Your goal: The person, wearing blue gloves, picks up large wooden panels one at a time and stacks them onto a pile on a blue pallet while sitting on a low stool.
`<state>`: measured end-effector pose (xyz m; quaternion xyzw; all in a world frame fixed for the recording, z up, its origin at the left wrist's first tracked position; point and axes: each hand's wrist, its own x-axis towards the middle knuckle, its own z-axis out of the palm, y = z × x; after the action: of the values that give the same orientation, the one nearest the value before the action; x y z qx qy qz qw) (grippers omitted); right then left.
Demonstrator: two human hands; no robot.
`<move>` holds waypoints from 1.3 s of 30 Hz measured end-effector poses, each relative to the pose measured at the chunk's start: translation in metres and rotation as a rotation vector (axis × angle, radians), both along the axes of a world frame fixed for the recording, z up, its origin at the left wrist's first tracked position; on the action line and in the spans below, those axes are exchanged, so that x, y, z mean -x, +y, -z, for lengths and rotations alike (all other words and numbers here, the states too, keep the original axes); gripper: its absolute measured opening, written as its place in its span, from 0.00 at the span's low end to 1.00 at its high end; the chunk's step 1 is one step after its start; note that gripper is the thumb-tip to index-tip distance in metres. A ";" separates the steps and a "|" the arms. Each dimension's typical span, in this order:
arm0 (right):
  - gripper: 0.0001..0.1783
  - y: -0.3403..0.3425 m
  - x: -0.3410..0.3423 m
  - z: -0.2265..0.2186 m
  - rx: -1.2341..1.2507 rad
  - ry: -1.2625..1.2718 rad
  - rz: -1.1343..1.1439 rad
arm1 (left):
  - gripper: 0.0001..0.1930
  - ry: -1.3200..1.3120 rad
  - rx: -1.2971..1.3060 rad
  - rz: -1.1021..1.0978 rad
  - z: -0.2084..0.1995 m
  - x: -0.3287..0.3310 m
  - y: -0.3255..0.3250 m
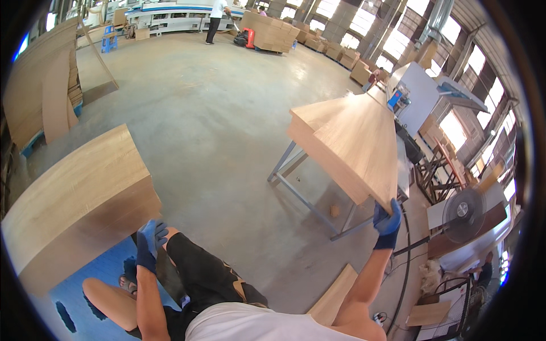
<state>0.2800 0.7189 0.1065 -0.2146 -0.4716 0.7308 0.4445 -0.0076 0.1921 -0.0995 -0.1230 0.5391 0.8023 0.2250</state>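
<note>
My right hand (388, 220), in a blue work glove, is closed on the near corner of a pale wood-grain board (364, 139). This board lies at the top of a stack (324, 148) on a grey metal-legged stand (307, 200). At lower left, my left hand (151, 238), also gloved in blue, hangs beside the corner of another stack of wood-grain panels (79, 176). Its fingers are somewhat apart, and nothing shows in them. Whether it touches the stack I cannot tell.
A blue pallet (108, 258) carries the left stack. A fan (462, 210) and cables are at right, a loose board (335, 292) lies near my right arm. A machine (406, 96) stands beyond the stand. Far back, a person (217, 20) is near a red pallet jack (249, 38).
</note>
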 end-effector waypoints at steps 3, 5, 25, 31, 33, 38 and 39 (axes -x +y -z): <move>0.20 -0.050 0.003 -0.005 0.094 0.046 -0.116 | 0.16 0.016 -0.134 0.191 -0.018 -0.006 0.033; 0.20 -0.091 0.017 -0.006 0.108 0.013 -0.156 | 0.18 0.060 -0.115 0.256 -0.044 -0.027 0.064; 0.34 -0.126 0.047 0.030 0.194 0.199 -0.427 | 0.14 1.547 0.457 -0.612 -0.123 -0.031 -0.156; 0.31 -0.052 0.025 0.015 -0.091 0.197 -0.265 | 0.27 1.079 -0.184 -0.520 -0.115 -0.068 -0.274; 0.31 -0.056 0.028 0.009 -0.098 0.166 -0.123 | 0.27 0.839 -0.436 -0.705 -0.091 -0.083 -0.285; 0.31 -0.109 0.061 -0.007 -0.151 0.086 -0.022 | 0.26 0.577 -0.246 -1.315 -0.017 -0.086 -0.319; 0.31 -0.121 0.069 -0.009 -0.156 0.074 -0.032 | 0.23 0.527 -0.315 -1.337 -0.008 -0.090 -0.328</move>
<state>0.2111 0.5981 0.1152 -0.1447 -0.5135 0.7064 0.4652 0.0821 -0.1359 -0.0910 -0.1949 0.2633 0.8391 -0.4343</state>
